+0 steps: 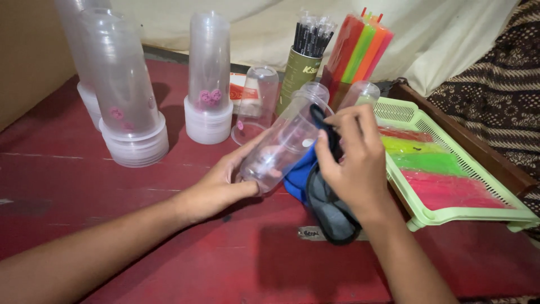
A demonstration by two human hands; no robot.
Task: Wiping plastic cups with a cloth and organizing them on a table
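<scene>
My left hand [222, 183] grips the closed base of a clear plastic cup [284, 143], which lies tilted with its mouth up and to the right. My right hand [354, 155] holds a blue and grey cloth [326, 205] at the cup's rim, with the cloth's dark edge tucked into the mouth. The rest of the cloth hangs down to the red table [169, 264] under my right wrist.
Tall stacks of clear cups [121, 84], [208, 73] stand at the back left, and single cups [256, 101] behind. A green tin of black straws [306, 50] and coloured ice sticks [360, 48] stand at the back. A green tray [450, 214] of coloured sticks lies right.
</scene>
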